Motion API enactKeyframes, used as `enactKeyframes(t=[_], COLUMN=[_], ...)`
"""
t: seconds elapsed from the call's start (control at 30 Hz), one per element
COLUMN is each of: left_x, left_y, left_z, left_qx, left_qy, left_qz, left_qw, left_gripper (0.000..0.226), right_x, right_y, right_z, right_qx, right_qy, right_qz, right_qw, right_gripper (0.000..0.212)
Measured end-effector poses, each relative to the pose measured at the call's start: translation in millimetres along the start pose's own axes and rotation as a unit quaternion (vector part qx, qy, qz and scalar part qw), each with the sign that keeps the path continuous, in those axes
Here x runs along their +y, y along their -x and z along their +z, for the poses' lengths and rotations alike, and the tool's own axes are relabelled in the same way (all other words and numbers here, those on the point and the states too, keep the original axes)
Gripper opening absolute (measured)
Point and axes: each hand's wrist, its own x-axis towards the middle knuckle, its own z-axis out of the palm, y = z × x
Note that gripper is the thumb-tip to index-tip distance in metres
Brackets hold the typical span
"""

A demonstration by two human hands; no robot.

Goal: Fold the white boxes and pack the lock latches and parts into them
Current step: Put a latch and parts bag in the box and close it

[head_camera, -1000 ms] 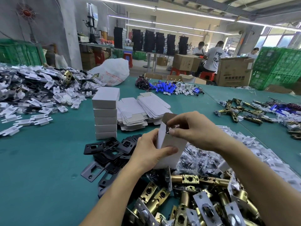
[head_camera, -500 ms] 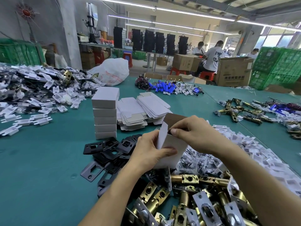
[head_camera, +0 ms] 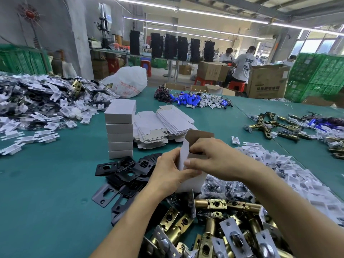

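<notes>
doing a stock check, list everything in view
open box: one, white, held up, centre
flat box blanks: two piles, white, behind the open box
folded boxes: five, white, stacked left of the blanks
strike plates: pile, black, left of the open box
latches: two piles, brass, nearest and far right
small bags: pile, clear, behind the near latches
plastic inserts: two heaps, white, left and right
cylinders: heap, blue, far middle
plastic bag: one, white, far edge
table: one, teal, beneath all
crates: stacks, green, both far sides
cartons: several, brown, beyond the table
left grip: one bare hand, holds the box's left side
right grip: one bare hand, pinches the box's open top
</notes>
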Motion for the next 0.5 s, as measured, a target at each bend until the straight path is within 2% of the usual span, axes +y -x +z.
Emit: enactKeyframes(t=[0.07, 0.1, 0.17, 0.23, 0.33, 0.43, 0.5], left_x=[1, 2, 3, 2, 3, 4, 4], left_y=[1, 2, 2, 3, 3, 3, 3], left_z=[0, 0, 0, -1, 1, -1, -2], left_qx=[0.008, 0.014, 0.031, 0.058, 0.091, 0.114, 0.108], left_qy=[0.011, 0.019, 0.026, 0.009, 0.013, -0.007, -0.017], left_qz=[0.017, 0.025, 0.035, 0.041, 0.063, 0.095, 0.101], left_qw=[1.0, 0.999, 0.999, 0.997, 0.994, 0.989, 0.989], left_gripper=[0.042, 0.042, 0.05, 0.062, 0.074, 0.069, 0.059], right_x=[3, 5, 9, 12, 22, 35, 45], right_y=[2, 3, 6, 10, 14, 18, 22], right_z=[1, 2, 5, 8, 11, 11, 13], right_qx=[-0.008, -0.005, 0.022, 0.05, 0.127, 0.244, 0.234], right_qy=[0.024, 0.025, -0.071, -0.193, -0.238, -0.204, -0.224], right_qz=[-0.007, -0.01, -0.021, -0.027, -0.031, 0.009, 0.054], right_qw=[1.0, 1.0, 0.997, 0.98, 0.962, 0.948, 0.944], right_gripper=[0.023, 0.025, 0.036, 0.035, 0.027, 0.022, 0.024])
